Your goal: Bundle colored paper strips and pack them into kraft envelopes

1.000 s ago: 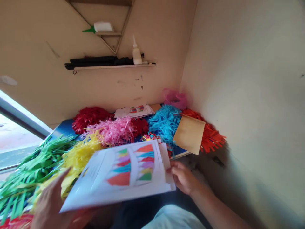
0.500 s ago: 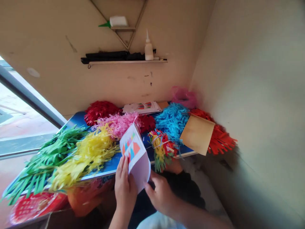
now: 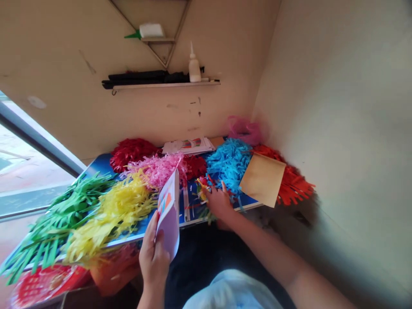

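Lying near right hand (image 3: 219, 201): kraft envelope (image 3: 262, 180)

The left hand (image 3: 153, 253) is raised with its fingers curled, while the right arm (image 3: 267, 249) reaches forward, the right hand (image 3: 219, 201) low with fingers spread.

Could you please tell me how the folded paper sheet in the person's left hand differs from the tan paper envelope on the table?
The folded paper sheet stands upright in the left hand, while the tan paper envelope lies on the orange-red paper strips. The sheet is pale and printed with coloured shapes; the envelope is tan and looks plain. The sheet is folded and partly edge-on, whereas the envelope shows one broad face. Both are made of paper.
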`<state>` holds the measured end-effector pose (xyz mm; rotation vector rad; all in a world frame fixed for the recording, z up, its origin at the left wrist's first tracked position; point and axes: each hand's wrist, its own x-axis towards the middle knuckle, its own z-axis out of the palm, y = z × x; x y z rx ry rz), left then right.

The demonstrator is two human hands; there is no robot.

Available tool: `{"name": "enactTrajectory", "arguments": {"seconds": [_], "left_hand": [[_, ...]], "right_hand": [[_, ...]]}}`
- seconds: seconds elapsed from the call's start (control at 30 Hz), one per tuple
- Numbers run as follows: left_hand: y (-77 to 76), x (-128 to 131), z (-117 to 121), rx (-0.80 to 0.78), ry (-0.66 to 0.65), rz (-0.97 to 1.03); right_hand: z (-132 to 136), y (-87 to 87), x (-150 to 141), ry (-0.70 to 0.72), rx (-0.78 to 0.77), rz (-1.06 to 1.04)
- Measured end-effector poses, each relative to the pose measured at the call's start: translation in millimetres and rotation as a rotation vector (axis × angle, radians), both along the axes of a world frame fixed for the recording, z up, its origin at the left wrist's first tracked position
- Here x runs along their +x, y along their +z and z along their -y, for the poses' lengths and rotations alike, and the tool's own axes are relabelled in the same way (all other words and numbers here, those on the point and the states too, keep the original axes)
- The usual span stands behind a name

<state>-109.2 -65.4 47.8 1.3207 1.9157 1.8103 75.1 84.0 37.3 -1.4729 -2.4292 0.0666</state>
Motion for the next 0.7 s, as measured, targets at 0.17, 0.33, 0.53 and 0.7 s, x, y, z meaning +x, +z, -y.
{"name": "enactTrajectory", "arguments": {"seconds": [0.17, 0.33, 0.53, 0.7], "left_hand": [[-7.6, -5, -11, -0.034, 0.008, -0.261], [-27.3, 3, -33, -0.038, 0.027, -0.401], [-32.3, 20, -58, -0.074, 0.031, -0.46], [-25.7, 24, -64, -0.12, 0.046, -0.485]], "right_hand": [[-16, 28.7, 25, 0.073, 0.025, -0.164], [-10, 70.3, 58, 0.054, 0.111, -0.543], [15, 152.7, 69, 0.346, -0.27, -1.206], [1, 190.1, 77, 0.429, -0.348, -1.161]]}}
